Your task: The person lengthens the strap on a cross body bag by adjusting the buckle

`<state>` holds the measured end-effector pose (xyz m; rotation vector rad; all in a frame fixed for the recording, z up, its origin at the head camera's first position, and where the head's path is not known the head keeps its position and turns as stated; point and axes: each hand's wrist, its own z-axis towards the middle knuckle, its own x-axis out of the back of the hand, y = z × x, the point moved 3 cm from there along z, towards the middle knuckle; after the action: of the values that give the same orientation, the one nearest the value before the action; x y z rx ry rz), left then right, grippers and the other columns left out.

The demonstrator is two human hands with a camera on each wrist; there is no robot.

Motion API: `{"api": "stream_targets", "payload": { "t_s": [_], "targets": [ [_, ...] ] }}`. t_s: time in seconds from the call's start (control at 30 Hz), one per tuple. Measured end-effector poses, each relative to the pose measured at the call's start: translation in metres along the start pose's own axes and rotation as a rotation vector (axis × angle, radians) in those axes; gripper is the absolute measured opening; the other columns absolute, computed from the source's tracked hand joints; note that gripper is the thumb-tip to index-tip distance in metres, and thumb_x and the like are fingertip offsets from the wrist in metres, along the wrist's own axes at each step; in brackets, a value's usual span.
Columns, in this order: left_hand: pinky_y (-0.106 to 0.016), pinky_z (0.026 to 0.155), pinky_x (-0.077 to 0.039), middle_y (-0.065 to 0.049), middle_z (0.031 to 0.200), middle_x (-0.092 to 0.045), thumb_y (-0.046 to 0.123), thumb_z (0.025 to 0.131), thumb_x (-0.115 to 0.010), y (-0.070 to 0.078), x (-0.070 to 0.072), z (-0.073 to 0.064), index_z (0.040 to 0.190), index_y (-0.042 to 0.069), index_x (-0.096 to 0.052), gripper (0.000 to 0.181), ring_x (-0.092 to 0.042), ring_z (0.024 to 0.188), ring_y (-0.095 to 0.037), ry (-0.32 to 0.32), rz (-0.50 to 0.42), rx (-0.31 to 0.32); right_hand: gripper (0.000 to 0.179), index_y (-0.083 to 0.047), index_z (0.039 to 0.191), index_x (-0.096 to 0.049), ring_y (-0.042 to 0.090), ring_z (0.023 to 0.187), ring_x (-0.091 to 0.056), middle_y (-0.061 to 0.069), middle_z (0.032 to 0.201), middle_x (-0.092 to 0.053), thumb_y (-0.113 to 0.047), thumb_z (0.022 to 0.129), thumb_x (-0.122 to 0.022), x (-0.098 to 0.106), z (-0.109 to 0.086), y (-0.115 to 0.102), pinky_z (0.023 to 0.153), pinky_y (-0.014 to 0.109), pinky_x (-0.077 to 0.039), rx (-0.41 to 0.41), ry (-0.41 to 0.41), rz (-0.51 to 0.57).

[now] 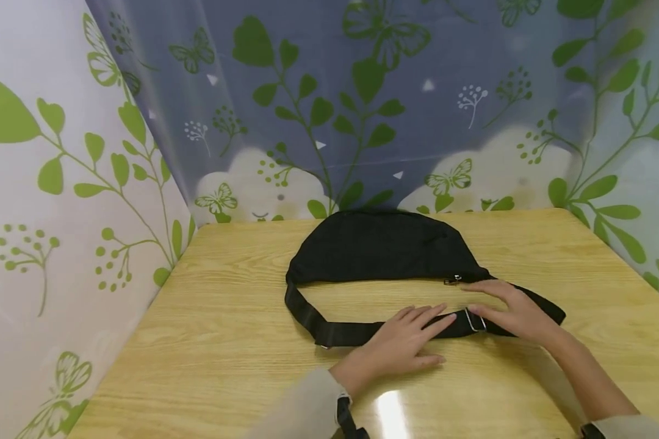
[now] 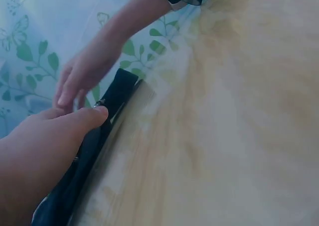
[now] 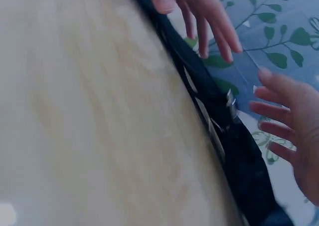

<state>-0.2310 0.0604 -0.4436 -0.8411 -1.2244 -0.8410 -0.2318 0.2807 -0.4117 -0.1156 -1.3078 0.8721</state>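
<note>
A black waist bag (image 1: 384,247) lies flat near the back of the wooden table, its small zipper pull (image 1: 453,280) at the lower right edge. Its black strap (image 1: 346,333) loops toward the front, with a metal slide buckle (image 1: 475,321) on the right part. My left hand (image 1: 398,341) is over the strap's middle with fingers extended; whether it touches the strap I cannot tell. Beside the buckle, my right hand (image 1: 518,311) hovers with its fingers spread, holding nothing. In the right wrist view the strap (image 3: 246,161) and buckle (image 3: 231,105) show below both hands.
The wooden table (image 1: 219,353) stretches around the bag. Behind it hangs a blue curtain (image 1: 307,110) printed with leaves and butterflies. A white printed sheet (image 1: 60,244) borders the left side, and another (image 1: 637,183) stands at the right.
</note>
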Motion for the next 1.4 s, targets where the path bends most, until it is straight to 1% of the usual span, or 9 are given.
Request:
{"api": "stream_targets", "payload": {
  "t_s": [0.13, 0.27, 0.47, 0.87, 0.97, 1.1, 1.2, 1.33, 1.4],
  "targets": [
    [-0.034, 0.107, -0.011, 0.004, 0.152, -0.001, 0.059, 0.092, -0.026, 0.003, -0.011, 0.017, 0.147, 0.03, 0.004, 0.07, -0.008, 0.136, -0.011, -0.057, -0.113, 0.009, 0.038, -0.003, 0.119, -0.059, 0.043, 0.11, -0.044, 0.021, 0.123, -0.05, -0.006, 0.082, -0.067, 0.014, 0.012, 0.011, 0.082, 0.06, -0.035, 0.148, 0.059, -0.274],
    [-0.036, 0.107, -0.005, 0.013, 0.151, 0.005, 0.061, 0.091, -0.022, 0.007, -0.021, 0.019, 0.145, 0.036, 0.005, 0.065, 0.0, 0.136, -0.01, -0.137, -0.184, 0.028, 0.042, -0.005, 0.121, -0.059, 0.043, 0.101, -0.051, 0.024, 0.124, -0.049, -0.002, 0.08, -0.067, 0.021, 0.018, 0.03, 0.075, 0.054, -0.042, 0.209, -0.011, -0.445],
    [-0.035, 0.107, 0.004, 0.017, 0.147, 0.015, 0.065, 0.089, -0.02, 0.022, -0.023, 0.008, 0.144, 0.037, 0.005, 0.066, 0.014, 0.134, -0.009, -0.206, -0.145, -0.007, 0.043, -0.007, 0.127, -0.055, 0.036, 0.092, -0.058, 0.024, 0.124, -0.051, -0.001, 0.084, -0.062, 0.028, 0.023, 0.046, 0.066, 0.042, -0.046, 0.231, -0.124, -0.443],
    [-0.035, 0.107, 0.002, 0.011, 0.145, 0.024, 0.062, 0.091, -0.019, 0.068, -0.016, -0.031, 0.142, 0.031, 0.017, 0.07, 0.023, 0.131, -0.011, -0.274, -0.044, -0.127, 0.041, -0.002, 0.131, -0.05, 0.041, 0.104, -0.052, 0.027, 0.13, -0.044, -0.003, 0.09, -0.055, 0.034, 0.029, 0.058, 0.074, 0.047, -0.046, 0.179, -0.191, -0.366],
    [-0.034, 0.107, 0.001, 0.012, 0.145, 0.023, 0.061, 0.092, -0.019, 0.068, -0.011, -0.034, 0.142, 0.032, 0.017, 0.067, 0.022, 0.131, -0.01, -0.289, -0.099, -0.108, 0.042, -0.002, 0.133, -0.048, 0.042, 0.104, -0.052, 0.029, 0.13, -0.041, -0.001, 0.091, -0.054, 0.034, 0.029, 0.058, 0.074, 0.047, -0.045, 0.17, -0.198, -0.334],
    [-0.034, 0.107, 0.001, 0.011, 0.148, 0.017, 0.06, 0.093, -0.021, 0.055, 0.006, -0.034, 0.144, 0.032, 0.009, 0.066, 0.02, 0.132, -0.01, -0.244, -0.229, -0.029, 0.042, 0.0, 0.132, -0.047, 0.035, 0.098, -0.056, 0.03, 0.131, -0.04, 0.0, 0.091, -0.054, 0.032, 0.029, 0.06, 0.069, 0.039, -0.046, 0.165, -0.194, -0.316],
    [-0.037, 0.107, 0.0, 0.004, 0.151, 0.009, 0.059, 0.093, -0.023, 0.034, 0.029, -0.037, 0.148, 0.025, -0.002, 0.068, 0.017, 0.134, -0.014, -0.13, -0.214, 0.048, 0.043, 0.001, 0.132, -0.047, 0.025, 0.088, -0.058, 0.03, 0.132, -0.039, 0.001, 0.09, -0.054, 0.031, 0.029, 0.061, 0.064, 0.032, -0.042, 0.149, -0.201, -0.304],
    [-0.04, 0.107, 0.0, -0.003, 0.152, 0.0, 0.056, 0.095, -0.029, -0.012, 0.061, -0.047, 0.149, 0.018, -0.013, 0.068, 0.011, 0.135, -0.019, 0.01, -0.125, 0.195, 0.044, 0.002, 0.133, -0.045, 0.013, 0.076, -0.054, 0.03, 0.133, -0.037, 0.0, 0.09, -0.054, 0.029, 0.028, 0.061, 0.061, 0.028, -0.038, 0.123, -0.217, -0.292],
    [-0.042, 0.107, -0.002, -0.005, 0.152, -0.003, 0.054, 0.094, -0.033, -0.041, 0.072, -0.057, 0.148, 0.018, -0.015, 0.068, 0.007, 0.136, -0.022, 0.044, -0.091, 0.293, 0.044, 0.001, 0.134, -0.045, 0.01, 0.072, -0.052, 0.03, 0.134, -0.036, 0.0, 0.091, -0.054, 0.029, 0.028, 0.061, 0.06, 0.028, -0.037, 0.112, -0.222, -0.291]
  ]
}}
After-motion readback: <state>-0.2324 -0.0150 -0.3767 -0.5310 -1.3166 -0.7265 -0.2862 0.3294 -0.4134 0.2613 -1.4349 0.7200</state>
